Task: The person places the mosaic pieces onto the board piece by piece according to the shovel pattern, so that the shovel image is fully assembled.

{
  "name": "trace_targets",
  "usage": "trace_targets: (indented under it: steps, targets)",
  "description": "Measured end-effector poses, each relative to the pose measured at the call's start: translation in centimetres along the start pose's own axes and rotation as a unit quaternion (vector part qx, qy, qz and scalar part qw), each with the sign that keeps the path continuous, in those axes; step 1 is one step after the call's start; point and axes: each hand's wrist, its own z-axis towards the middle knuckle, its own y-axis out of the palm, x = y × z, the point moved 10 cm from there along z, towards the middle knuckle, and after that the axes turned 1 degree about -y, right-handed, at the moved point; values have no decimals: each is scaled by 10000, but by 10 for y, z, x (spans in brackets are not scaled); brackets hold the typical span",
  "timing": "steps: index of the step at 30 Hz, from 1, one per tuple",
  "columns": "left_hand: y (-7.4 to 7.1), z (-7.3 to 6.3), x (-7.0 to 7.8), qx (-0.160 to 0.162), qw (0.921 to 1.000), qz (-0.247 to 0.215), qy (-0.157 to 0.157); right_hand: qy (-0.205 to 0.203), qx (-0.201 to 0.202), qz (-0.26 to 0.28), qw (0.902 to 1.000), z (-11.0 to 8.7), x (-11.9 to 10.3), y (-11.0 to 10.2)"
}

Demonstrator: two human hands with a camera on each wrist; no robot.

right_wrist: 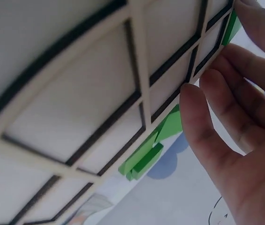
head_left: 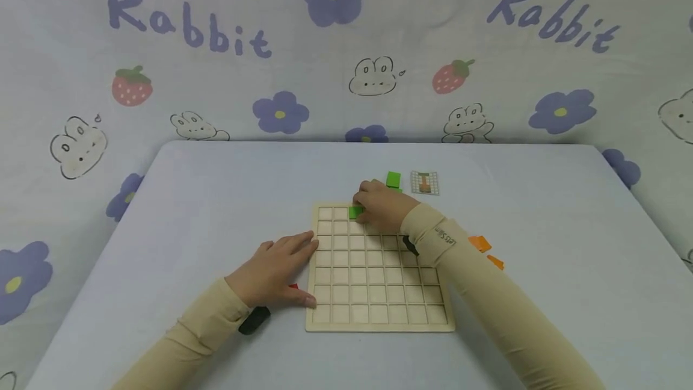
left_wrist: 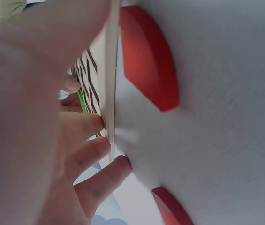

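Observation:
A wooden grid board (head_left: 340,295) lies flat on the table. My right hand (head_left: 385,202) is over its far edge and pinches a green square tile (head_left: 355,212) at a cell of the far row. In the right wrist view the thumb and fingers (right_wrist: 195,108) are around that green tile (right_wrist: 232,28), which is partly hidden. My left hand (head_left: 276,272) rests along the board's left edge, fingers spread and touching the rim (left_wrist: 108,70). Beside it lie red pieces (left_wrist: 148,61), mostly covered by the hand in the head view.
More green tiles (head_left: 393,179) lie behind the board, next to a small pattern card (head_left: 425,183). Orange pieces (head_left: 479,244) sit to the right, by the right forearm. A printed cloth (head_left: 216,83) hangs behind the table.

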Motion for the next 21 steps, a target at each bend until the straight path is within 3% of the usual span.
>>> trace_targets:
  steps: [6, 12, 21]
  targets:
    - [-3, 2, 6, 86, 9994, 294, -157, 17, 67, 14, 10000, -3, 18, -10]
    - [-1, 4, 11, 159, 9980, 591, -167, 425, 336, 202, 9983, -14, 54, -23]
    - [1, 6, 17, 377, 9942, 1000, -91, 947, 418, 66, 9946, -31, 87, -22]
